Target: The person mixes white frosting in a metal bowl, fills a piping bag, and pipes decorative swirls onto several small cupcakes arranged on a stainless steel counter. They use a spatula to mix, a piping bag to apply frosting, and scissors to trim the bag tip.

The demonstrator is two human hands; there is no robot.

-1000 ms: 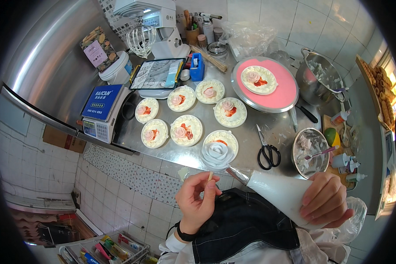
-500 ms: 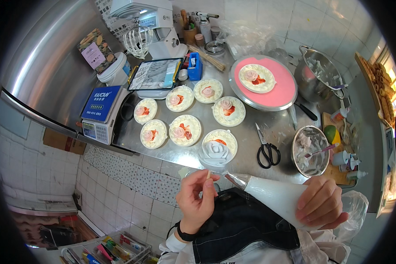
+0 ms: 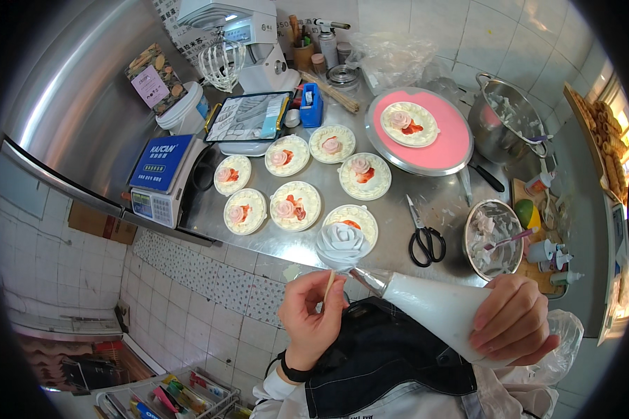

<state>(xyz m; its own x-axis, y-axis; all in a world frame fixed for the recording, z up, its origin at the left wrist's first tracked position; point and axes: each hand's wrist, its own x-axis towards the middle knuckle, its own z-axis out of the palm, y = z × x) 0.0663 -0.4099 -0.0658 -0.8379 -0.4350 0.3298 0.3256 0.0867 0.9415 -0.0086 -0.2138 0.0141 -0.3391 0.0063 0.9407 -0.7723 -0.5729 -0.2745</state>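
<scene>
My left hand (image 3: 310,313) is closed in a pinch around a thin wooden stick (image 3: 330,285). On the stick's upper end sits a white cream rose (image 3: 342,243) with layered petals. From my view the rose partly covers a small round cream-topped cake (image 3: 367,222) on the table behind it. My right hand (image 3: 511,322) squeezes a piping bag (image 3: 430,304) full of white cream. Its metal nozzle (image 3: 372,279) points left, with the tip at the underside of the rose; whether they touch I cannot tell.
Several similar cakes with pink roses and red topping, such as this cake (image 3: 294,206), stand on the steel table. Another is on a pink turntable (image 3: 451,143). Black-handled scissors (image 3: 425,241), a cream-smeared bowl (image 3: 493,262) and a steel pot (image 3: 500,115) lie rightward; a scale (image 3: 157,206) stands left.
The piping bag's nozzle has risen slightly and moved left, closer to the rose. The stick has tilted a little in my left hand. The cakes have stayed in place.
</scene>
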